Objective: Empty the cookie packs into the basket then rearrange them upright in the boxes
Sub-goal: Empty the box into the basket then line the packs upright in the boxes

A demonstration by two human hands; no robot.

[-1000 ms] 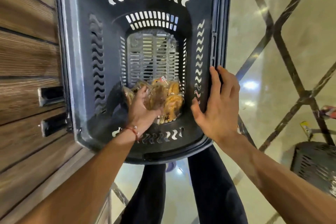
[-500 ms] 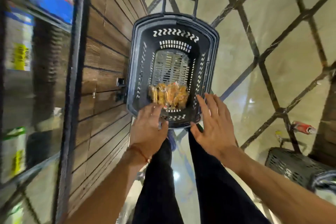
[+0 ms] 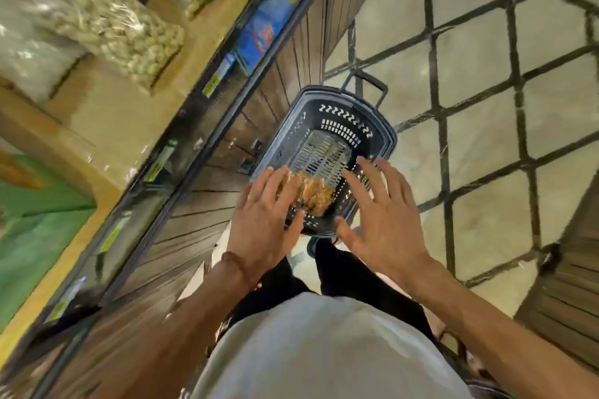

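A dark plastic basket (image 3: 372, 126) stands on the floor beside a wooden shelf base. Clear packs of golden cookies (image 3: 312, 193) lie at its near end. My left hand (image 3: 264, 220) hovers high above the basket's near left corner with fingers straight and spread, holding nothing. My right hand (image 3: 381, 217) hovers above the near right rim, fingers also spread and empty. Both hands are well above the basket, apart from it. Parts of the cookie packs are hidden behind my left fingers.
A shelf unit (image 3: 181, 126) with price tags rises on the left, holding cardboard boxes (image 3: 107, 113) and clear bags of snacks (image 3: 107, 19). A green carton (image 3: 29, 223) sits lower left. Tiled floor (image 3: 479, 100) stretches to the right; a wooden fixture (image 3: 564, 288) stands far right.
My left hand let go of the cookie packs and came up out of the basket. My right hand left the rim. The view rose, bringing the shelf with boxes into sight.
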